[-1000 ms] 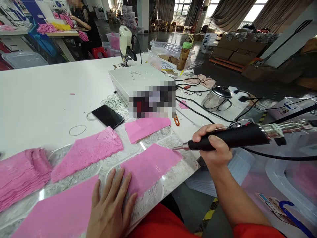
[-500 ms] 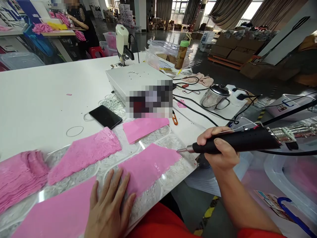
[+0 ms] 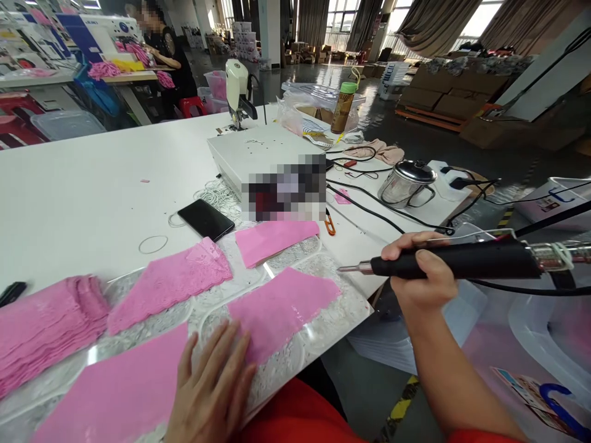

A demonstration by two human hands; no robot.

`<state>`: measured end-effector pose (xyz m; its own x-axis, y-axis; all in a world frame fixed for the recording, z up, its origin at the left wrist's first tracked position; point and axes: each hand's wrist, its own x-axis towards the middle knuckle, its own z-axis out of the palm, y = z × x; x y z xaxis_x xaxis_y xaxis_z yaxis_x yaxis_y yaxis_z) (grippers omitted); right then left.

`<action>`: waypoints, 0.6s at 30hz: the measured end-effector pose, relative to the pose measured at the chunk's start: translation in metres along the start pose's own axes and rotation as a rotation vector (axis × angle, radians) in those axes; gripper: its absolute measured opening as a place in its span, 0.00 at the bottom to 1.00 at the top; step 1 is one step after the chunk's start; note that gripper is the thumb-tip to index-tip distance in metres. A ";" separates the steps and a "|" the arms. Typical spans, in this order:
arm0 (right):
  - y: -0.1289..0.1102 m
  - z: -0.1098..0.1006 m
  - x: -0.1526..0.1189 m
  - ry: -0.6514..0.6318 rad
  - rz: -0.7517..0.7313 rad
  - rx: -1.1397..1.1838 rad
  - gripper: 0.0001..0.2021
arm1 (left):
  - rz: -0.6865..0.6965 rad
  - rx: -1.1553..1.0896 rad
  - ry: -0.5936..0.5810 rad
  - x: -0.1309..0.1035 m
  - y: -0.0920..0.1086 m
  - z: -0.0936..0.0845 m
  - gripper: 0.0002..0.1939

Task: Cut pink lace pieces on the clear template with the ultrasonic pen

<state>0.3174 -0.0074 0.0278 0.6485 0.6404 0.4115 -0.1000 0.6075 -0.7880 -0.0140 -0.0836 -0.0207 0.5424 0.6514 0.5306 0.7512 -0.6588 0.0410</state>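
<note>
Drawn off the flat pink fabric piece [image 3: 286, 311], the black metal-tipped tool [image 3: 484, 259] is grasped by the right grip [image 3: 427, 286]; the left grip [image 3: 212, 381] lies released. Apparently between passes, it needs realigning.

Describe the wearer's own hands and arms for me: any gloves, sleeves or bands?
The left hand and right hand are both bare, with no gloves or rings visible. The right forearm shows no watch or band; a red sleeve appears above it at the frame's bottom edge. The left forearm is out of frame, so its sleeve cannot be seen.
</note>
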 end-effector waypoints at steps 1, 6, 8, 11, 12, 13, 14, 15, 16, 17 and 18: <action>0.004 -0.003 0.005 0.061 -0.007 0.010 0.07 | 0.030 -0.023 0.002 0.004 0.003 -0.003 0.18; 0.023 -0.018 0.021 0.247 -0.055 0.028 0.05 | 0.161 -0.137 -0.108 0.049 0.032 -0.003 0.09; 0.026 -0.024 0.022 0.278 -0.060 0.035 0.05 | 0.253 -0.154 -0.182 0.072 0.047 0.008 0.07; 0.025 -0.029 0.016 0.304 -0.040 0.054 0.06 | 0.357 -0.082 -0.276 0.104 0.069 0.030 0.08; 0.024 -0.031 0.013 0.307 -0.028 0.058 0.07 | 0.373 -0.063 -0.319 0.114 0.075 0.036 0.10; 0.023 -0.032 0.011 0.313 -0.020 0.062 0.08 | 0.399 -0.050 -0.361 0.122 0.081 0.042 0.12; 0.022 -0.033 0.008 0.320 -0.018 0.065 0.09 | 0.410 -0.031 -0.398 0.128 0.086 0.047 0.11; 0.021 -0.035 0.005 0.328 -0.017 0.063 0.11 | 0.415 -0.016 -0.427 0.134 0.091 0.052 0.10; 0.020 -0.036 0.002 0.337 -0.016 0.055 0.12 | 0.413 -0.005 -0.445 0.137 0.095 0.055 0.10; 0.019 -0.037 -0.001 0.346 -0.009 0.040 0.12 | 0.402 0.006 -0.457 0.139 0.098 0.058 0.10; 0.018 -0.038 -0.004 0.355 0.005 0.022 0.13 | 0.388 0.013 -0.466 0.140 0.100 0.061 0.10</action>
<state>0.3419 -0.0168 -0.0052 0.8692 0.4427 0.2202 -0.1172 0.6171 -0.7781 0.1601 -0.0351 0.0062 0.8829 0.4630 0.0782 0.4688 -0.8784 -0.0926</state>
